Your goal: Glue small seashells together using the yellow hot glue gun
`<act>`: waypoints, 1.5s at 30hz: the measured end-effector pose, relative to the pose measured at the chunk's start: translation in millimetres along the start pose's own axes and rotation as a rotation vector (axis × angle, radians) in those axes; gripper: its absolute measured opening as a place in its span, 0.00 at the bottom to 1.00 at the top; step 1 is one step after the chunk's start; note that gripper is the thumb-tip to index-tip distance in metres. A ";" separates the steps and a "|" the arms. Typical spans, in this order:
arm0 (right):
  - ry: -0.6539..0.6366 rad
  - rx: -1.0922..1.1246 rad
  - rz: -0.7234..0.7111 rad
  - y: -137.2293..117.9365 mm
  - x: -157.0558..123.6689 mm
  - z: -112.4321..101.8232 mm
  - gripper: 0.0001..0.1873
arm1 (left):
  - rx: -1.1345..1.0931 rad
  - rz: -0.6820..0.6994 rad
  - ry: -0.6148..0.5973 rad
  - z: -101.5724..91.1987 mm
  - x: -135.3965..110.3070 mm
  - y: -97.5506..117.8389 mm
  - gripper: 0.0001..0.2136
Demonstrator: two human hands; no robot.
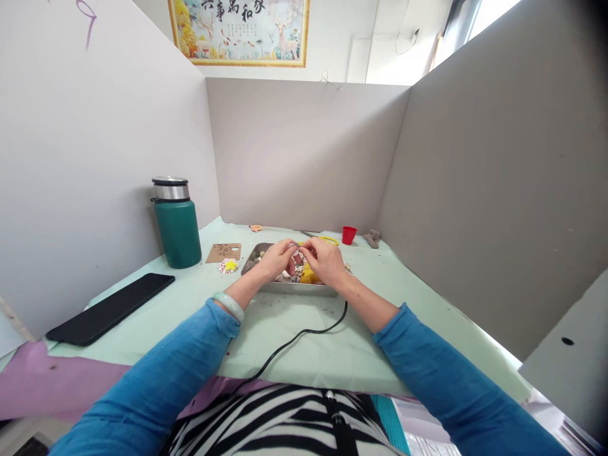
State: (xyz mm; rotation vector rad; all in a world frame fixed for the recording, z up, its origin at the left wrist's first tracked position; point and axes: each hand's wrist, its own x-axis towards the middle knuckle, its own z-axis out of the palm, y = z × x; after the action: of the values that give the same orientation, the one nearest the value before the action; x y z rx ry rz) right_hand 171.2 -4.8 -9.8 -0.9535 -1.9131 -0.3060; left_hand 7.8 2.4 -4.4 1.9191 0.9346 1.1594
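Observation:
Over a shallow metal tray [297,289], my left hand [279,258] and my right hand [327,259] meet with their fingertips close together. Both are closed in a pinch around something small, whose kind I cannot make out. The tray contains several small pale pieces and a yellow piece [308,275] below my right hand; my hands hide part of these contents. Just behind the fingers, yellow scissor-like handles [329,240] show.
A green bottle [178,233] and a black flat slab [111,308] stand and lie at left. Near the tray are a brown card [223,253] and a yellow flower piece [230,266]. A red cup [349,235] is behind; a black cable [299,334] crosses the front. Grey panels [304,152] enclose the table.

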 end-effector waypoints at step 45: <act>-0.004 -0.120 -0.075 -4.5 -3.3 -2.3 0.09 | -0.170 -0.071 -0.057 0.1 -1.2 2.5 0.14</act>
State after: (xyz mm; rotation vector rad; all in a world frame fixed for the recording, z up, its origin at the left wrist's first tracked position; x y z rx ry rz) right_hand 170.2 -10.7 -10.6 -0.9622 -1.9552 -0.4675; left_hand 8.1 0.1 -2.8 1.7604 0.8392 1.1005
